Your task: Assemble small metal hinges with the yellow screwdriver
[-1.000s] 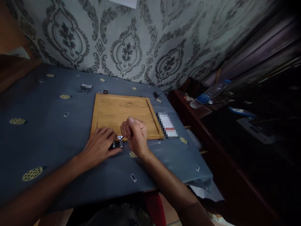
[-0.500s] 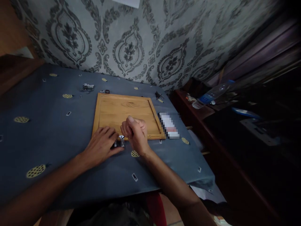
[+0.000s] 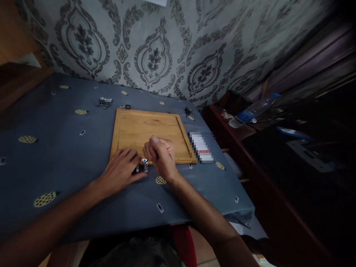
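A framed wooden panel [image 3: 151, 128], like a cabinet door, lies flat on the cloth-covered table. At its near edge sits a shiny metal cabinet hinge [image 3: 144, 165]. My left hand [image 3: 122, 167] is closed around the hinge's left side, fingers over the panel's edge and thumb in front. Just right of the hinge, my right hand [image 3: 160, 154] is curled into a fist, thumb on top, over the panel's near edge. Whatever the fist grips is hidden by the fingers; a thin dark tip seems to reach toward the hinge.
Another metal hinge [image 3: 105, 101] lies at the back left. A small dark square piece [image 3: 128, 106] and a black object [image 3: 189, 111] are behind the panel. At its right is a pixelated phone-like slab [image 3: 201, 147]. A plastic bottle [image 3: 254, 111] lies on the right-hand furniture.
The view has shifted slightly. Both hands keep nearly the same pose at the hinge, and the panel has not visibly moved on the table.
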The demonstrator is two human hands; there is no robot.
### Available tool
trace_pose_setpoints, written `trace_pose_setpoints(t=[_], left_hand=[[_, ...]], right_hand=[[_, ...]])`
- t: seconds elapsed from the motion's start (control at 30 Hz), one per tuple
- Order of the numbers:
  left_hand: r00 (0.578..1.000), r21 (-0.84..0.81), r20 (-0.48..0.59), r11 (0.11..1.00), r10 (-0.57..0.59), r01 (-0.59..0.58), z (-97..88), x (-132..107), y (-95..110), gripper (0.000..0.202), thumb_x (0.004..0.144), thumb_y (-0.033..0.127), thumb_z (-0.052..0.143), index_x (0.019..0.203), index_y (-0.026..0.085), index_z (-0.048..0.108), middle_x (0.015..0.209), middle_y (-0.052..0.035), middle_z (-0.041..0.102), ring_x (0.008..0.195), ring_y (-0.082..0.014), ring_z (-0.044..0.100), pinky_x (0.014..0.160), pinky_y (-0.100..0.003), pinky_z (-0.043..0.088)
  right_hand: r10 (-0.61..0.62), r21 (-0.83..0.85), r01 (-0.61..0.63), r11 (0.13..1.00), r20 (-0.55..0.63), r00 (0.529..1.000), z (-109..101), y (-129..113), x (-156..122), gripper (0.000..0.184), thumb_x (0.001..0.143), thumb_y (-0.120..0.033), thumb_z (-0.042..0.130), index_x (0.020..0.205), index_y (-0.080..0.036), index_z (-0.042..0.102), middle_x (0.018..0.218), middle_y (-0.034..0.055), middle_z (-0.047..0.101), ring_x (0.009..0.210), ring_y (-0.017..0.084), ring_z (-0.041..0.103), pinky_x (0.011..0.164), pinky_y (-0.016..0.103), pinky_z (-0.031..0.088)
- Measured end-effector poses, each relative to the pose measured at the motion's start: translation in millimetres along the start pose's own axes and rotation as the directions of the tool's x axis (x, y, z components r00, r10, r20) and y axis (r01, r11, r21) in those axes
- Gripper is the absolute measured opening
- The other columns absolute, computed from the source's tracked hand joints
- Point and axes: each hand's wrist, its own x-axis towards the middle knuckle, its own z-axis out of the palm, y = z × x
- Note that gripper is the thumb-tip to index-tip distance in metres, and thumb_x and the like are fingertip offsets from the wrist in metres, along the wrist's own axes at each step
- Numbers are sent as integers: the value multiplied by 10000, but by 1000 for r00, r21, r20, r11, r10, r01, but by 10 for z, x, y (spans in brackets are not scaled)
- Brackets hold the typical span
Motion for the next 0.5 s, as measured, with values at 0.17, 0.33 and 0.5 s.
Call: trace_pose_setpoints(t=[0.17, 0.33, 0.5], left_hand=[[1000, -2, -1, 1000, 0, 0, -2, -7, 1, 458, 1002, 606, 532, 1074, 176, 671, 1035, -90, 656, 1023, -293, 574, 921, -465, 462], [1000, 36, 9, 999, 22, -22, -32, -2, 9, 444, 984, 580, 588, 1088, 157, 678, 1044, -101, 660, 1014, -298, 587, 921, -468, 467], [1000, 44, 9, 999, 18, -19, -14, -2, 6, 468, 998, 609, 539, 1082, 168, 673, 1044, -98, 662, 1018, -290, 586, 927, -462, 471]], right_hand=[[12, 9, -12, 1000, 6, 1000, -28, 15, -3, 648, 908, -591, 662, 480, -221, 347, 443, -86, 276, 418, 64, 217, 467, 289, 202], [2, 19, -3, 1000, 35, 999, -47, 20, -7, 633, 931, -561, 651, 491, -215, 354, 453, -84, 291, 418, 59, 230, 471, 285, 201], [16, 3, -16, 1000, 51, 999, -55, 16, 5, 638, 916, -580, 661, 490, -221, 351, 455, -86, 283, 422, 63, 227, 474, 287, 213]])
